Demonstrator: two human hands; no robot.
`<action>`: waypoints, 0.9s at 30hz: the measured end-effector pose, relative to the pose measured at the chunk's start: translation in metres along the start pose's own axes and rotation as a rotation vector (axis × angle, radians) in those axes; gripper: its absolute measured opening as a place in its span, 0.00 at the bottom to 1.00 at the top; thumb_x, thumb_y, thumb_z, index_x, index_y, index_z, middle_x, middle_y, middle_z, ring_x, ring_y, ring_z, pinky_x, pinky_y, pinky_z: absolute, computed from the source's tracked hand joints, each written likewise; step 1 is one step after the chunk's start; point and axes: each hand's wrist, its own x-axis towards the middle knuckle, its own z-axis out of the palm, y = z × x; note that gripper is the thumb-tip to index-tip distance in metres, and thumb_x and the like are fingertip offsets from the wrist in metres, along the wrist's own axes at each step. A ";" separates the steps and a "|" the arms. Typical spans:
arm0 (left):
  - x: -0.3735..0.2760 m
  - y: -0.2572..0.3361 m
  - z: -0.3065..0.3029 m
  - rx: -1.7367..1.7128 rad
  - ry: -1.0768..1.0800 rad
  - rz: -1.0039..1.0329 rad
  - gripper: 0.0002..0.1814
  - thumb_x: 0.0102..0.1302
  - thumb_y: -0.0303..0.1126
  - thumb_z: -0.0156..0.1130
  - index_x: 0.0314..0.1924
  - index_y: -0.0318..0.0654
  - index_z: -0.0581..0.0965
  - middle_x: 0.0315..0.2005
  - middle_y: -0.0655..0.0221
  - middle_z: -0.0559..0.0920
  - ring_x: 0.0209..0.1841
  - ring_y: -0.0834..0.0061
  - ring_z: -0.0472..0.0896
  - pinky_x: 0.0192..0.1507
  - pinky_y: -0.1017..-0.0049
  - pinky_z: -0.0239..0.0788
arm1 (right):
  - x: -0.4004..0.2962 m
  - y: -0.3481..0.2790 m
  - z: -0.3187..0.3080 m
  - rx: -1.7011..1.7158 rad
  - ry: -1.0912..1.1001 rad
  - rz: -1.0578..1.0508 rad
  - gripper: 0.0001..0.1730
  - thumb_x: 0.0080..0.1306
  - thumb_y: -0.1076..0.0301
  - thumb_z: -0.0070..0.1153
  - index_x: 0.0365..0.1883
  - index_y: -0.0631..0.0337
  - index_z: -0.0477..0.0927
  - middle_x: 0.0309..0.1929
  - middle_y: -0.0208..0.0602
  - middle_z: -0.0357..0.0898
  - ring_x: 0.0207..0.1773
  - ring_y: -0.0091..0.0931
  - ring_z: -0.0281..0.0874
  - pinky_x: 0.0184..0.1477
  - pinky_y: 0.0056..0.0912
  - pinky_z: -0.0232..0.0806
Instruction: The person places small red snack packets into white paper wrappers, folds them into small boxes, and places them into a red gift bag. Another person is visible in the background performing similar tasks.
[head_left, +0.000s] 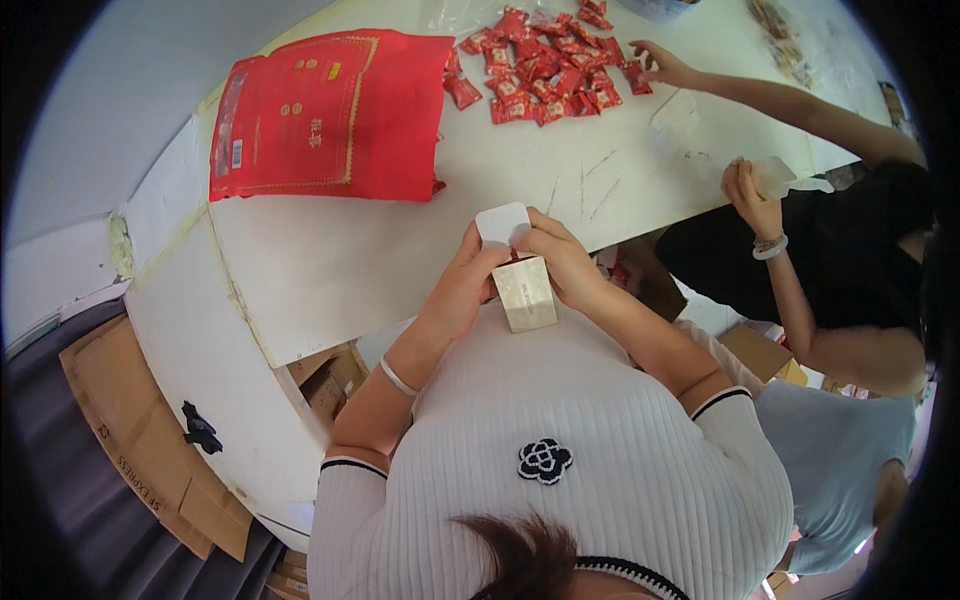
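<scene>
Both my hands hold a small pale gold paper box (526, 300) with its white flap (504, 223) raised, close to my chest at the table's near edge. My left hand (469, 281) grips its left side, thumb near the opening. My right hand (562, 259) is closed around the right side, its thumb against the flap. Something dark red shows at the box's opening; the rest of the inside is hidden. Beyond my hands, a pile of red wrapped packets (551, 71) lies on the white table (510, 165). A large red printed bag (322, 116) lies to the left of the pile.
At the right, a co-worker's hand (664, 66) touches a red packet, and the other hand (742, 191) holds a pale box (772, 178). Another person in light blue (832, 465) is lower right. Clear plastic bags lie at the far right. Flattened cardboard (150, 442) leans at the lower left.
</scene>
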 end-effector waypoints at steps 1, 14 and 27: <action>-0.002 -0.002 0.000 -0.003 0.038 0.023 0.19 0.63 0.32 0.44 0.54 0.43 0.58 0.45 0.70 0.68 0.48 0.78 0.71 0.46 0.72 0.67 | -0.001 0.003 0.001 0.069 0.001 -0.046 0.14 0.59 0.72 0.44 0.44 0.62 0.69 0.39 0.33 0.70 0.44 0.21 0.68 0.45 0.25 0.63; 0.002 -0.015 0.004 -0.147 -0.109 0.224 0.03 0.63 0.29 0.48 0.36 0.42 0.66 0.39 0.72 0.70 0.38 0.84 0.69 0.41 0.84 0.60 | -0.019 0.004 -0.020 0.022 -0.104 -0.380 0.07 0.59 0.75 0.45 0.32 0.65 0.75 0.47 0.39 0.67 0.50 0.28 0.67 0.52 0.30 0.59; 0.005 -0.011 0.007 0.351 -0.188 0.440 0.04 0.62 0.24 0.52 0.38 0.34 0.70 0.38 0.70 0.73 0.39 0.82 0.72 0.45 0.81 0.63 | -0.036 0.003 -0.039 -0.312 -0.102 -0.546 0.12 0.60 0.79 0.47 0.41 0.64 0.78 0.47 0.38 0.70 0.52 0.28 0.67 0.53 0.28 0.61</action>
